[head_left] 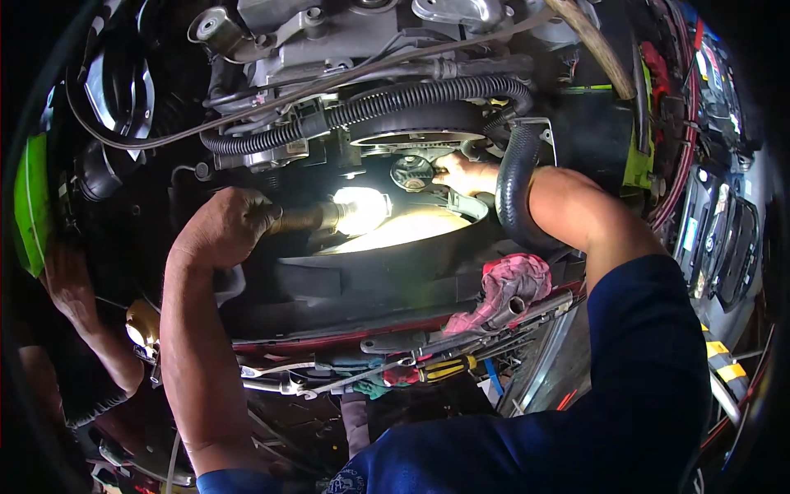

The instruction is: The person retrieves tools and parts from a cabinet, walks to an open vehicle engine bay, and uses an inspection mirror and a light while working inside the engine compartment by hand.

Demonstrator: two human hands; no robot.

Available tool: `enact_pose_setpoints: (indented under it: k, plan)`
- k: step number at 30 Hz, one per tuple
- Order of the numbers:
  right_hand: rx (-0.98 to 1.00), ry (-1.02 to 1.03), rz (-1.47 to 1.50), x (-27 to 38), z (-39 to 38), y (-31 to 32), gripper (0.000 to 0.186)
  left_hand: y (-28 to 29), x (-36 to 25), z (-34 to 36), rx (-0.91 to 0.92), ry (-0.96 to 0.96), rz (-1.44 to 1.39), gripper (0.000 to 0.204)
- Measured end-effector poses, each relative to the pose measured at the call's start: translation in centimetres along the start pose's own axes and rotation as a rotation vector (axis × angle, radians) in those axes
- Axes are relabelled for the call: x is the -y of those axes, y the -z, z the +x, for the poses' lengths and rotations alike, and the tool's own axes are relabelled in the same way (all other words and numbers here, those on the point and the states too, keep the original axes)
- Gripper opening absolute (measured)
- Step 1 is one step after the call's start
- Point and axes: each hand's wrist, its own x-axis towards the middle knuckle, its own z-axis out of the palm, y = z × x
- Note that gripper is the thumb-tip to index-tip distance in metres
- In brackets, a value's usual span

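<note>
My left hand [229, 221] is closed around the handle of a lit work light [359, 212], its bright head pointing right into the gap in front of the engine. Through that gap my right hand [462, 174] reaches in, behind a thick black radiator hose [515, 185] that crosses my wrist. Its fingers are bent at the right edge of a small round metal part [411, 173], which looks like a pulley; its grip is partly hidden. Just below, the light glares on the black fan shroud [313, 280]. A large dark pulley [420, 123] sits above.
A corrugated hose [411, 95] spans the engine [329, 45]. Wrenches [280, 372], a yellow-black screwdriver [444, 370] and a red rag [518, 284] lie along the front edge. At left, another person's arm [86, 321] reaches near a green panel [33, 206]. Cars [720, 230] stand right.
</note>
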Motion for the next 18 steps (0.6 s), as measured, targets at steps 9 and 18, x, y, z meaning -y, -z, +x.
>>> enact_pose_setpoints:
  k: [9,18]
  plan:
    - [-0.031,0.122,-0.06,-0.17,0.62,-0.19,0.043,-0.16,-0.04,0.29,0.01,0.043,0.048,0.018]
    - [-0.012,0.096,-0.147,0.52,0.04,0.49,0.042,-0.2,-0.01,0.3,-0.003,0.051,0.022,0.018]
